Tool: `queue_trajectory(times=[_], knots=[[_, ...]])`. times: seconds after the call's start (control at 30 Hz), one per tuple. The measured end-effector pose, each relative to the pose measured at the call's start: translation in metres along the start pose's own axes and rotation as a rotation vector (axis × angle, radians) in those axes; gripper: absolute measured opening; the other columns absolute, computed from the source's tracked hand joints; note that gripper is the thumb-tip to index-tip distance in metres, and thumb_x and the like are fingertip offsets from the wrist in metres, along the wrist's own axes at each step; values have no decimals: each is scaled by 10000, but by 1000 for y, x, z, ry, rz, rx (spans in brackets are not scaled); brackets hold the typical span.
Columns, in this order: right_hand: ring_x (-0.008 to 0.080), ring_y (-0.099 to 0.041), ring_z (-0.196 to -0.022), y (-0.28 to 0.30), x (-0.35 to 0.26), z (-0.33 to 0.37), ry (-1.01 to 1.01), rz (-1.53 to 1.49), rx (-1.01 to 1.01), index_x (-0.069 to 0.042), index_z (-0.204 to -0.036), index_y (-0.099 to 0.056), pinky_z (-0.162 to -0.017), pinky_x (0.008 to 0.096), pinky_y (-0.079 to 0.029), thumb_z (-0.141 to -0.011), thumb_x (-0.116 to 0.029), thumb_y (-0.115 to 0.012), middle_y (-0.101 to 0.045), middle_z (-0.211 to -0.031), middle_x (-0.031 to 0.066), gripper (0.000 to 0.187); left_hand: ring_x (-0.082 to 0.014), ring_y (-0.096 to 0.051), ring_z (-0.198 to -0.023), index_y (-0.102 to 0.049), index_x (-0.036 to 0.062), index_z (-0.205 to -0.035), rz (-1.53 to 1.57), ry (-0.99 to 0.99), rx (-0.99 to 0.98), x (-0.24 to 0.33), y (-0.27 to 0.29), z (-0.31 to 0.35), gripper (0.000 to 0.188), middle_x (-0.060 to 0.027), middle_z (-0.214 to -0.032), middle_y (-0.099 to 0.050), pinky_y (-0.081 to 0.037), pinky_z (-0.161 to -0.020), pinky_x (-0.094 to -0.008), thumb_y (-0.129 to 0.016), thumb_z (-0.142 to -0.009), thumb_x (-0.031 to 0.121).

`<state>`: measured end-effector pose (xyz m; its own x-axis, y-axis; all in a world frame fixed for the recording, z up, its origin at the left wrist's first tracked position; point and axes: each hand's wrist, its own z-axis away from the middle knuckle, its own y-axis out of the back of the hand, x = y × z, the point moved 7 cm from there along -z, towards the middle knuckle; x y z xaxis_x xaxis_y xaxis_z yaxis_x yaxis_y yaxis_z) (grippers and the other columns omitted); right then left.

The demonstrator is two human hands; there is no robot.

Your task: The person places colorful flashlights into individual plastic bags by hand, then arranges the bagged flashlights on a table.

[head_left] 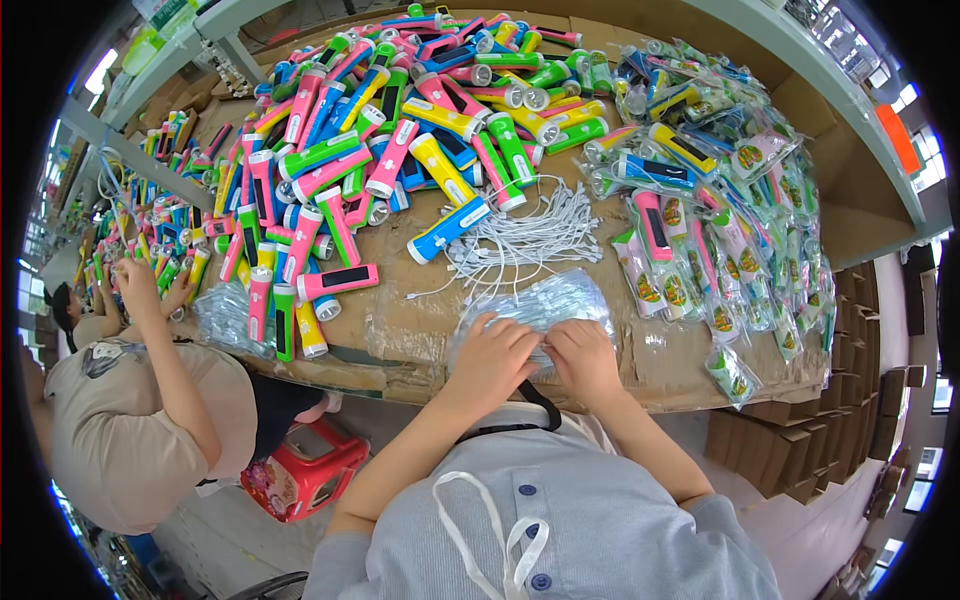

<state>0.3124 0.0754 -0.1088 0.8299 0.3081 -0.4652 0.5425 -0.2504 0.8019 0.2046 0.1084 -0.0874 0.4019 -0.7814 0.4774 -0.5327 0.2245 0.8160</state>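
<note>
A grey buttoned shirt (620, 530) faces the bench's near edge (400, 374), where left hand (495, 355) and right hand (583, 357), both narrow, touch clear plastic bags (565, 297), likely light, slippery, best pinched by a lip.

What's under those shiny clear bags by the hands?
Brown cardboard shows around the clear bags, so it probably continues beneath. White cords lie just behind. Anything directly underneath is covered.

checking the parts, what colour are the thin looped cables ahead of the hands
The thin looped cables are white, seen best in the head view.
</note>
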Motion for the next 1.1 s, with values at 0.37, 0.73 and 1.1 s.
queue_trajectory(times=[0.37,0.73,1.1], knots=[[227,-561,-781,26,-7,8,-54,121,86,-67,-762,-535,-684,341,-413,-693,-75,-584,-579,-829,61,86,-248,-583,-717,-585,60,-702,48,53,63,-38,-9,7,74,-68,-707,-606,-430,-680,-353,-628,-703,120],[287,-600,-694,-26,-19,-13,-179,-261,-390,-70,-824,-635,-609,363,-471,-747,-203,-598,-631,-759,93,159,-216,-560,-698,-558,52,-764,-136,-127,52,-11,6,35,120,-56,-723,-569,-425,-658,-334,-558,-663,117],[276,-615,-670,-90,-27,-22,-186,-188,-681,-97,-729,-640,-614,382,-487,-672,-244,-597,-630,-692,91,164,-185,-559,-705,-542,70,-739,-113,-193,42,-33,2,76,89,-37,-771,-564,-418,-671,-301,-528,-670,125]])
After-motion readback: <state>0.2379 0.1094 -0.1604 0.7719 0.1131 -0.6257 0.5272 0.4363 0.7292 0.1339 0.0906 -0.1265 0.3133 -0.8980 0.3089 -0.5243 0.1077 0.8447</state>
